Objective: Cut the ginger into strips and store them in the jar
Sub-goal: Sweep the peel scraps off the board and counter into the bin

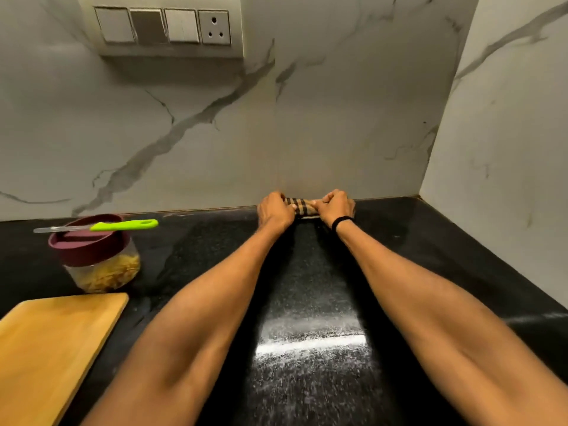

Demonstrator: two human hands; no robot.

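With our left hand (275,210) and right hand (333,207) both clenched round a checked cloth (299,206) at the countertop's (307,272) back edge, we judge the knife (101,226), balanced across the lidded jar (101,265) of ginger strips (107,275) near the left edge, could slide off if nudged.

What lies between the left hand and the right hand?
A checked cloth, gripped by the left hand and the right hand, in the head view.
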